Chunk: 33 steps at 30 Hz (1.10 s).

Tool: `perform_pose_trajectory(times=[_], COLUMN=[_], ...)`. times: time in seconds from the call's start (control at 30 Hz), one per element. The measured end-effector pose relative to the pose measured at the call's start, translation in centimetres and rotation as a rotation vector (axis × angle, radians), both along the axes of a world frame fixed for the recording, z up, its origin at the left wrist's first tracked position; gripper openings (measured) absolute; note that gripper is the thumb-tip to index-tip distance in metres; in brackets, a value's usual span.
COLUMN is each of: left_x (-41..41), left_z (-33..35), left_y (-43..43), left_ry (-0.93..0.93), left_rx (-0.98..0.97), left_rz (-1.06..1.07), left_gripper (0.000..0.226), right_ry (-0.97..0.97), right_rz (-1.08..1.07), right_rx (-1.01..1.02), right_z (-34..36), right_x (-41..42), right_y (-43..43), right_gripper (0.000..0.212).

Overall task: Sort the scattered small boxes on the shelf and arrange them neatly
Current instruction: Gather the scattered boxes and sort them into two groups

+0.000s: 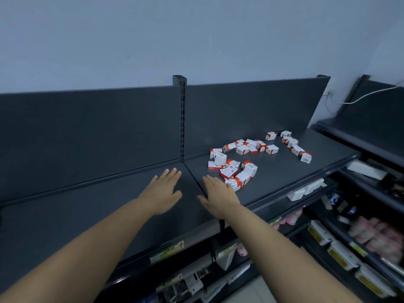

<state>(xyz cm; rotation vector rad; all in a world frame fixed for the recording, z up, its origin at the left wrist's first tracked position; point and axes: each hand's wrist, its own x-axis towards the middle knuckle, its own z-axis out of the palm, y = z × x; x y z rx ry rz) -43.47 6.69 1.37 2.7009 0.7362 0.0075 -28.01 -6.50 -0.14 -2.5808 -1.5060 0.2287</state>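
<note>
Both bare arms are out over the top shelf (306, 169), dark grey, running across the middle of the frame. The left hand (162, 192) sits just left of centre, palm down, fingers (172, 174) straight and slightly spread, holding nothing. Whether it rests on the shelf or hangs just above it, I cannot tell. The right hand (219, 194) is right beside it, just right of centre, also palm down, its fingers (213, 181) straight and relaxed, gripping nothing. Between the two hands runs the seam where two shelf boards meet.

And there are the small boxes (240, 162), white with red ends, scattered right of centre on the shelf. There's a tight jumble just beyond the right hand, a loose band behind it near the back panel (87, 132), and a short trail off toward the right end. They lie at all angles, some upright, some on their sides. The nearest box (235, 185) is just beside the right hand's outer edge; whether they touch, I cannot tell.

Behind, a slotted upright (182, 119) splits the back panel at centre. A white cable (371, 92) droops in the upper right. The lower right of the frame shows blurred pink packets (380, 239) and yellow-labelled packs (341, 254)
</note>
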Motion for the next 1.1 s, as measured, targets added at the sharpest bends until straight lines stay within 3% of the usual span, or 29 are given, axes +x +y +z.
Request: perform_pose_trajectory(times=[0.23, 0.6, 0.97, 1.1], left_x=[6.9, 13.9, 18.7, 20.9], left_z=[0.0, -1.7, -3.3, -4.0], left_y=[3.0, 4.2, 6.1, 5.7], left_ry=[0.01, 0.099, 0.096, 0.084], left_rx=[-0.09, -0.078, -0.129, -0.148], left_rz=[-0.1, -0.242, -0.126, -0.059], left_gripper=[0.065, 0.07, 0.076, 0.08], right_ry=[-0.043, -0.009, -0.015, -0.069], right_rz=[-0.104, -0.29, -0.097, 0.048], right_rx=[-0.032, -0.006, 0.021, -0.011], right_z=[0.0, -1.0, -0.2, -0.1], right_x=[4.2, 8.9, 14.8, 17.5], right_y=[-0.9, -1.7, 2.1, 3.2], right_gripper=[0.07, 0.066, 0.039, 0.039])
